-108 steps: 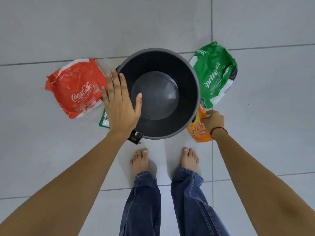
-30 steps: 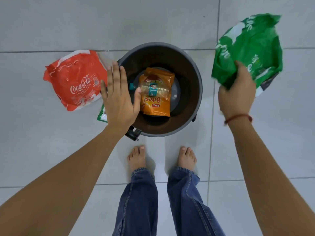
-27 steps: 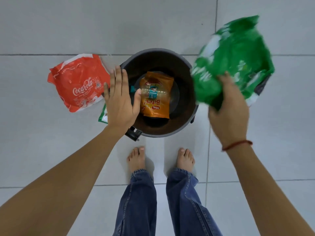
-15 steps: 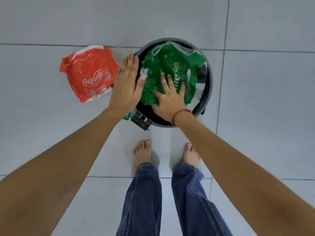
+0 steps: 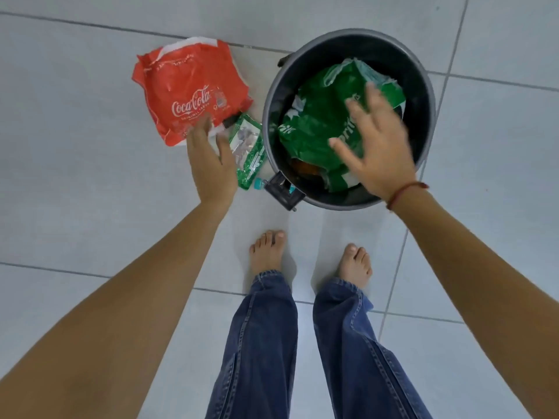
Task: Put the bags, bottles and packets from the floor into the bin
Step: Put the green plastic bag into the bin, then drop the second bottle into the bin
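Head view, looking straight down: the left hand (image 5: 211, 158) is spread loosely with nothing in it, its fingertips (image 5: 205, 124) blurred over the near edge of the red Coca-Cola bag (image 5: 187, 89); whether they touch the plastic cannot be told. The thumb lies over the left edge of the small green packet (image 5: 249, 149), which lies flat on the floor just beside that hand, between it and the bin wall.

The right hand (image 5: 375, 146) is open wide with the fingers fanned, empty, blurred, over the mouth of the bin (image 5: 423, 83). Beneath its palm and fingers lies the green Sprite bag (image 5: 314, 125), crumpled inside the bin and filling most of the opening; it cannot be told whether the hand touches the bag or hangs just above it. A thin red thread band (image 5: 405, 192) circles the right wrist.

At the near edge of the green bag a patch of the orange packet (image 5: 302, 167) shows from underneath, deep in the bin. The bin is dark grey and round, with a black clip-like fitting (image 5: 282, 193) on the rim nearest the person. A small teal cap (image 5: 258, 184) shows on the floor between the green packet and that fitting.

The red bag lies flat on the grey tiled floor (image 5: 75, 176) to the left of the bin, apart from it, its far edge close to a grout line. Two bare feet (image 5: 267, 249) and blue jeans (image 5: 260, 343) stand just short of the bin.
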Available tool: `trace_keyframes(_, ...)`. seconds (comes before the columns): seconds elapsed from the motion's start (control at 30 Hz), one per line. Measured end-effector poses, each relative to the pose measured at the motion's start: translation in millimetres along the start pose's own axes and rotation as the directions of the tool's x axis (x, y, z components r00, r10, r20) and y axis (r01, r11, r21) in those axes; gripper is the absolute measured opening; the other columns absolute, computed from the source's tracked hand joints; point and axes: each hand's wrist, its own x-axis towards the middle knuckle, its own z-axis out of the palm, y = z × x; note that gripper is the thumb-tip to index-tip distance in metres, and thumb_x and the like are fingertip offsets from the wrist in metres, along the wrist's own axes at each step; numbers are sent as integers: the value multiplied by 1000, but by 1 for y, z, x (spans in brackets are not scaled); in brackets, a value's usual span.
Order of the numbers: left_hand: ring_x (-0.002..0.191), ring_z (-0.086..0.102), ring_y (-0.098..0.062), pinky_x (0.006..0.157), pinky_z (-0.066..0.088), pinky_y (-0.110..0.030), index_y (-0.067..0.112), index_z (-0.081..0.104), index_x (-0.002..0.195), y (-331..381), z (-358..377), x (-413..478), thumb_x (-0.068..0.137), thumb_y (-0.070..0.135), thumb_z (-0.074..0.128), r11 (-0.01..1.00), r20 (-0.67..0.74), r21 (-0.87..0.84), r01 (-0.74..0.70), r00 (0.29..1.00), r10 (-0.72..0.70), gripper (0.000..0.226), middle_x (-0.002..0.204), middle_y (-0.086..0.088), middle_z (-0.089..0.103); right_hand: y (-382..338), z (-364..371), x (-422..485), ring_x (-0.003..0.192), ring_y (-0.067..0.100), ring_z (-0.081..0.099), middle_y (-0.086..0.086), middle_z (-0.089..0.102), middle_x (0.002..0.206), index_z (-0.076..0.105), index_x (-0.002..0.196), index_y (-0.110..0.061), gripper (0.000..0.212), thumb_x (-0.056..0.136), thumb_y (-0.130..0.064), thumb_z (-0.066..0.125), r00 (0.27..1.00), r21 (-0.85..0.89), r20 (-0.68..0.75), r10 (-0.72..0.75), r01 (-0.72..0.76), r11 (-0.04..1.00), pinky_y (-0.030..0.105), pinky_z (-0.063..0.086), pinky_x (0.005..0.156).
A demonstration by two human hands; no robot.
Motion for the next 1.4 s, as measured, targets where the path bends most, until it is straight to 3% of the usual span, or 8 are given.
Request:
trace_keyframes(0.13,123,54,-31,100,49,-42,8,48,139,-22,12,-11,97,17,57,975,60,185,125,989,-138,44,136,-15,51,28,-21,-13,144,41,12,28,14,154,23,147,-9,68,96,-51,40,960,-193,-244,134,-183,964,56,11,116)
trace_keyframes(0.23,124,52,-31,102,48,-45,8,52,134,-22,44,-33,85,13,72,924,294,322,-206,949,110,53,136,-14,53,45,-15,-11,145,39,3,26,6,156,11,149,-8,74,96,-54,35,941,-179,-246,234,-281,943,57,2,116)
trace_keyframes(0.4,146,26,-21,120,19,-38,23,25,152,-69,106,-87,108,33,17,853,564,491,-176,810,-158,45,159,-1,27,47,-1,-3,146,37,1,24,4,157,7,148,-2,82,94,-58,35,912,-89,-302,279,-318,944,55,3,116)
trace_keyframes(0.53,143,34,-23,116,32,-40,16,27,151,-80,117,-110,106,21,32,784,495,595,-178,850,-182,45,157,-8,30,48,5,-1,146,37,4,24,7,157,9,148,-4,79,95,-57,33,889,-129,-350,296,-358,925,55,6,116)
trace_keyframes(0.7,97,65,-23,73,54,-28,11,54,121,-42,46,-62,86,44,68,940,572,342,6,792,-213,49,114,-10,62,45,4,-3,146,35,7,23,10,157,9,148,-5,76,97,-57,29,888,-190,-335,315,-391,900,59,5,115)
trace_keyframes(0.87,74,64,-19,53,39,-12,9,48,122,-30,-30,-118,91,30,67,949,216,164,269,929,-300,42,105,-9,61,41,0,-2,146,35,8,22,11,157,10,149,-5,73,98,-55,28,887,-202,-304,348,-417,886,62,4,114)
trace_keyframes(1.07,89,55,23,67,41,9,7,34,145,70,-57,-119,91,50,54,995,-140,23,-100,985,103,72,130,-2,46,40,-2,-3,146,34,8,21,11,157,11,149,-5,70,99,-51,29,887,-186,-292,357,-419,889,60,4,115)
trace_keyframes(1.4,104,64,-19,81,57,-35,15,33,146,86,-6,-68,101,48,31,992,-324,32,-125,937,129,56,131,-8,53,42,-1,-3,146,33,7,21,10,157,10,148,-6,69,99,-49,28,888,-146,-313,338,-396,906,58,3,115)
